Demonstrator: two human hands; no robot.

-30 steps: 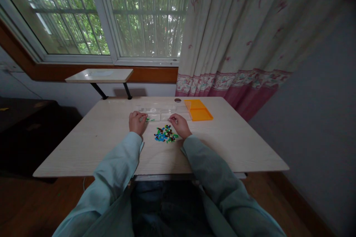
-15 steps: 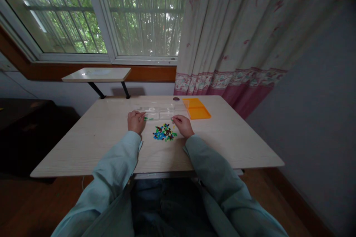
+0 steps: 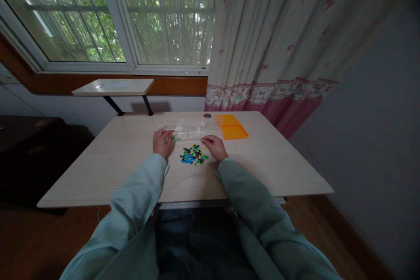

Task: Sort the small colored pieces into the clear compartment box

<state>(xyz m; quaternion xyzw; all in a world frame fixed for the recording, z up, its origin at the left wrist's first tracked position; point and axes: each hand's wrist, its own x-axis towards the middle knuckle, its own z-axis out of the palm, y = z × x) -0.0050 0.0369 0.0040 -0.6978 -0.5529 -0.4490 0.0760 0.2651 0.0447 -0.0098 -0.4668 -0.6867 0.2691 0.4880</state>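
Note:
A small heap of coloured beads (image 3: 193, 155), blue, green and dark, lies on the pale wooden table (image 3: 124, 162) between my two hands. My left hand (image 3: 163, 143) rests curled just left of the heap, pinching a thin green piece near its fingertips. My right hand (image 3: 215, 145) sits to the right of the heap, fingers pinched together over something too small to name. A clear plastic compartment box (image 3: 187, 131) lies just beyond both hands.
An orange lid or tray (image 3: 231, 127) lies at the back right of the table beside a small dark round thing (image 3: 207, 116). A narrow white shelf (image 3: 113, 87) juts from the wall under the window. A curtain (image 3: 278, 43) hangs to the right.
Both hands stay by the bead heap with only small shifts of the fingers. The camera has tilted slightly, so the table sits a little higher in view.

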